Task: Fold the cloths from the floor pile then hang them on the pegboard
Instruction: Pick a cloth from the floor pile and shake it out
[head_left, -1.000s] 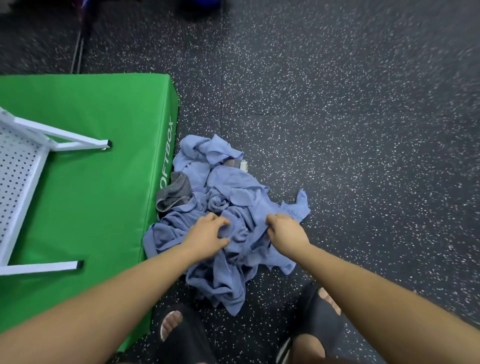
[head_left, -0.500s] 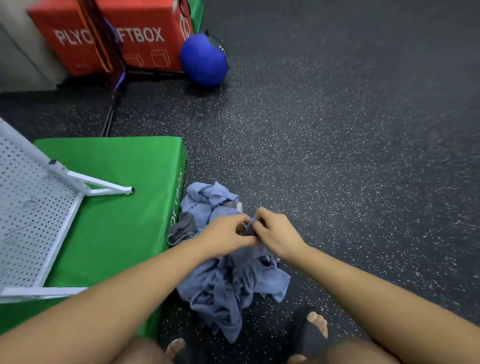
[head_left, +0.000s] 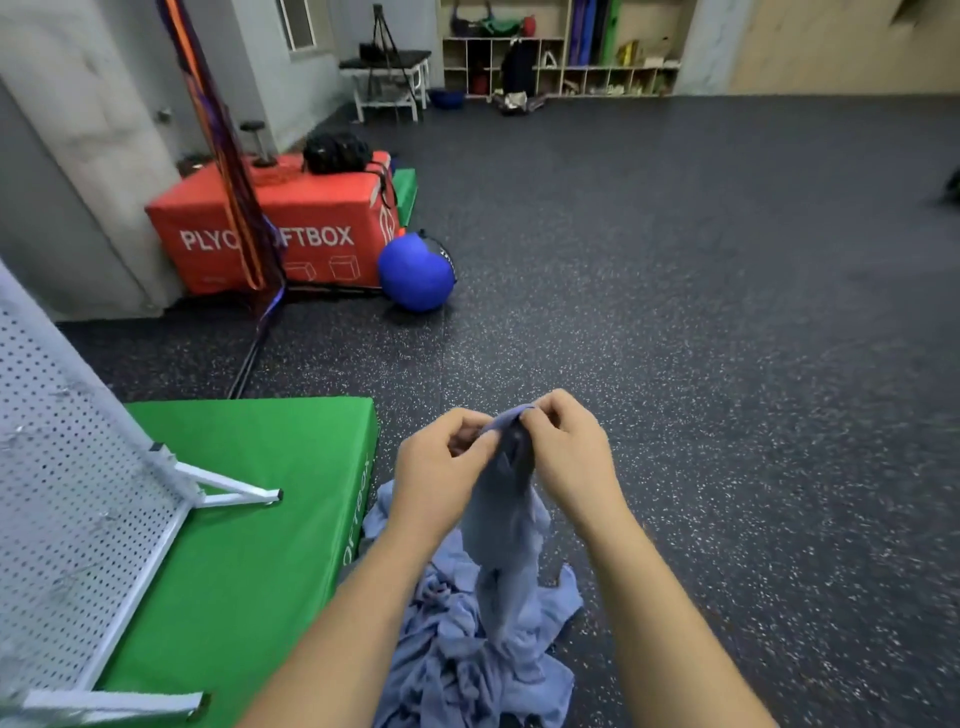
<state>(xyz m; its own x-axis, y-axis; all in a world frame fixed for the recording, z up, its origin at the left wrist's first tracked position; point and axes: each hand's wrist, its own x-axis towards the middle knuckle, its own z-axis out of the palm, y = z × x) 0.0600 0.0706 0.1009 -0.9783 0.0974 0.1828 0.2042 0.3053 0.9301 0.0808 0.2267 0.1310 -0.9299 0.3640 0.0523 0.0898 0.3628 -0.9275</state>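
A blue cloth (head_left: 506, 525) hangs lifted from the pile of blue cloths (head_left: 467, 670) on the dark speckled floor. My left hand (head_left: 436, 478) and my right hand (head_left: 569, 457) are close together and both pinch the cloth's top edge, so it dangles down to the pile. The white pegboard (head_left: 62, 493) stands tilted on its frame at the left, on top of the green soft box (head_left: 249, 530). My forearms hide part of the pile.
A red plyo soft box (head_left: 311, 228) and a blue ball (head_left: 415, 273) sit by the wall ahead on the left, with a band-draped pole (head_left: 228, 171) in front. Shelves (head_left: 561, 57) and a small bench line the far wall. Open floor stretches to the right.
Both hands rose from the pile, drawing one cloth up by its edge. The view tilted upward, bringing the room, red box and ball into sight.
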